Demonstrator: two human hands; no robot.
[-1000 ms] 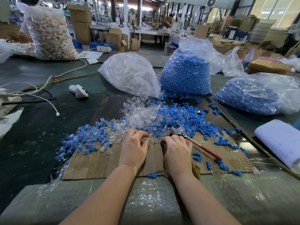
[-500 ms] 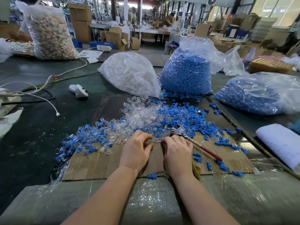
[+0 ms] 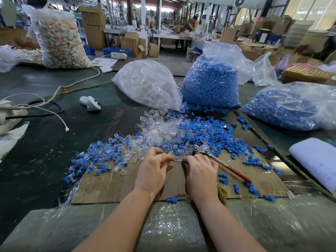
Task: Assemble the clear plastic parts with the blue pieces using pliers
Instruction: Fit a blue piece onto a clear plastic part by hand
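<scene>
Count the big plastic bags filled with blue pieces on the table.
2. One bag of blue pieces stands upright behind the loose pile, right of the clear-parts bag. The other blue bag lies at far right. More may sit out of view.

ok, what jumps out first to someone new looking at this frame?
The scattered heap of small blue plastic pieces and clear plastic parts on the brown cardboard sheet. Behind it stand bulging clear bags, the tall blue-filled bag at centre. In front, the left hand and right hand meet beside red-handled pliers.
</scene>
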